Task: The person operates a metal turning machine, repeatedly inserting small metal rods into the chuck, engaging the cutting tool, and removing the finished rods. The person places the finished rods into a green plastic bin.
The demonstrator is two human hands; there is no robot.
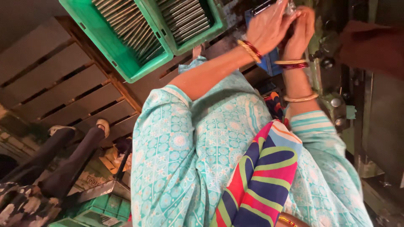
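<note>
My left hand (267,26) and my right hand (301,29) meet at the top of the view, fingers touching each other. Both wrists carry gold and red bangles. Something clear and shiny, perhaps plastic (289,6), shows at the fingertips, cut off by the frame's edge. What either hand grips is hidden. Just under the hands is a blue object (269,64), and to their right a green machine (332,105). My teal patterned sleeves and a striped scarf (261,176) fill the lower middle.
Two green crates (122,63) (198,40) holding several thin metal rods stand on a wooden pallet (63,84) at the upper left. Another person's dark-trousered legs (71,155) stretch across the lower left. More green crates (101,208) lie at the bottom left.
</note>
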